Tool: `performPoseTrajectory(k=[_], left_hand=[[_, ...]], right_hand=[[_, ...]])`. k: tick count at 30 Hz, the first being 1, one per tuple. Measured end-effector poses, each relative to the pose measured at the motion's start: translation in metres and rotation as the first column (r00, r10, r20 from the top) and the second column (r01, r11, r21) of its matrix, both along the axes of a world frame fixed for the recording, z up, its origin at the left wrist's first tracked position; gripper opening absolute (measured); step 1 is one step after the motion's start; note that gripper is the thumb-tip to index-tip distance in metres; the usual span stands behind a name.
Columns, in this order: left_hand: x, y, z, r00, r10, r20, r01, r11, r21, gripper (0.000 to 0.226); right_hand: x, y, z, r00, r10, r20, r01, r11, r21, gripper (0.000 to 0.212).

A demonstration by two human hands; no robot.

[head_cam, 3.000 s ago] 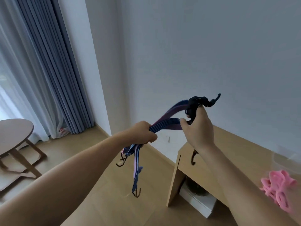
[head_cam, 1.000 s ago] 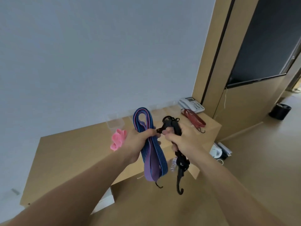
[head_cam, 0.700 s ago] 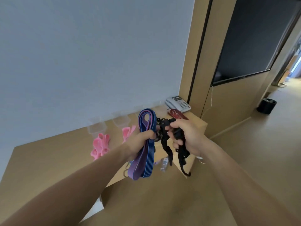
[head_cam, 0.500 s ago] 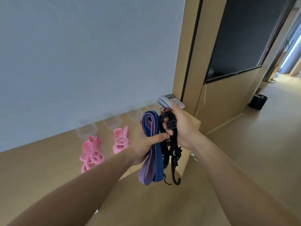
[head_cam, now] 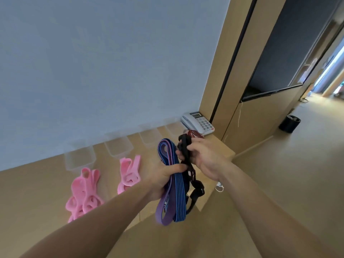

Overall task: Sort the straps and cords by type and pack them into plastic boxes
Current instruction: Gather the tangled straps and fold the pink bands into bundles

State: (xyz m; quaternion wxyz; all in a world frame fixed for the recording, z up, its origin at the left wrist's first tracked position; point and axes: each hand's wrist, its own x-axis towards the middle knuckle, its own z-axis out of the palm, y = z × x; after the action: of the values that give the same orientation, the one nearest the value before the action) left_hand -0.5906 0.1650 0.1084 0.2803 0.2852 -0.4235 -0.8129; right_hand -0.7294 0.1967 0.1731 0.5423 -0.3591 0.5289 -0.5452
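The long wooden desk (head_cam: 33, 192) is running along the wall, and it is carrying everything that is not in the person's hands. Four clear plastic boxes (head_cam: 79, 161) are standing in a row at its back edge, and as far as can be told nothing is lying inside any of them. In front of the two boxes on the left, pink straps (head_cam: 83, 196) are lying in two loose heaps on the desktop, near the boxes but not in them.

The person is holding the rest out over the desk's front edge. The left hand (head_cam: 163, 175) is wrapping its fingers round a folded blue and purple strap (head_cam: 176, 198), with the thumb pressing across the top, and the loops are hanging down below the fist. The right hand (head_cam: 206, 157), just beside it, is curling its fingers round a black cord (head_cam: 186, 146), whose tangled lower end is dangling between the two wrists. A red cord (head_cam: 194, 134) is lying at the far end of the desk, touching or nearly touching the telephone (head_cam: 199, 122).

By the look of it the sorting is partly done: the pinks are grouped, and the two held pieces are being kept apart. Packing is not yet begun, so every type is waiting for its box.
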Motion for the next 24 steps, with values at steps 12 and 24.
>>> performPoseTrajectory(k=[12,24], left_hand=[[-0.009,-0.097,-0.014,0.979,0.029,0.204,-0.055,0.991,0.123,0.023],[-0.041,-0.140,-0.045,0.968,-0.005,0.250,-0.090,0.925,0.369,0.042]], right_hand=[[-0.022,-0.105,-0.023,0.916,-0.046,-0.398,0.059,0.998,0.020,0.013],[-0.066,-0.126,-0.099,0.935,0.241,-0.261,-0.158,0.940,0.304,0.018]])
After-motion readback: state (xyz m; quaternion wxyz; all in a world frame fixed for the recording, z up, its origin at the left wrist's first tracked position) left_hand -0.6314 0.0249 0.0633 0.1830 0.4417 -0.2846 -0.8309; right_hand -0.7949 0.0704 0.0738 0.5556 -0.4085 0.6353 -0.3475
